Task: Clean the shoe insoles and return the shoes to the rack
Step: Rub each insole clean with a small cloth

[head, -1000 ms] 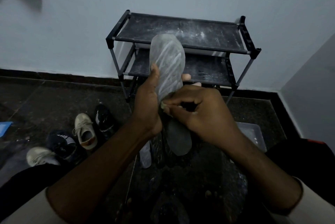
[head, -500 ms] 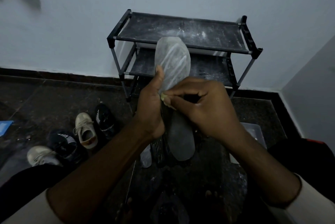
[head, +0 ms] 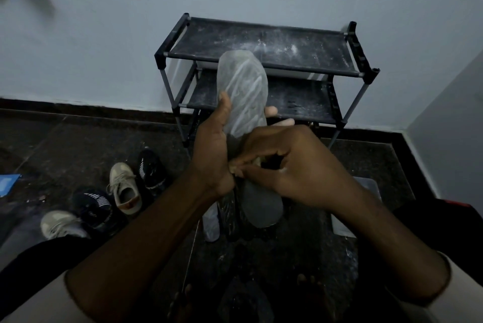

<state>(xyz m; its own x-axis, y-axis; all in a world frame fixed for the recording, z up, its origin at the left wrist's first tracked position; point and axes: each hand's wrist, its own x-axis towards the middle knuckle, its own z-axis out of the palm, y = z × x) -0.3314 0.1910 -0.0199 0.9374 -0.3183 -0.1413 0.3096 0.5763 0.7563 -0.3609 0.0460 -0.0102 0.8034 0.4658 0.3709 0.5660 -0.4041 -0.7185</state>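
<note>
We see the insole [head: 243,92] held upright at the centre of the frame, its long axis running top to bottom; the pale, streaked toe end points up, in front of the dusty two-shelf rack [head: 235,40], and the darker heel end hangs low over the floor [head: 65,145]; the left hand [head: 213,150] grips it about the middle, thumb along its left edge, fingertips showing past its right edge; the right hand [head: 292,173], just right of centre and touching the left, has its fingers curled, pinching a small pale wad [head: 257,162] against the insole's middle; what the wad is we cannot tell; we judge the next stroke should follow the long axis, up toward the streaked toe end above the right hand; several shoes [head: 125,189] wait at lower left, apart from the rack.
</note>
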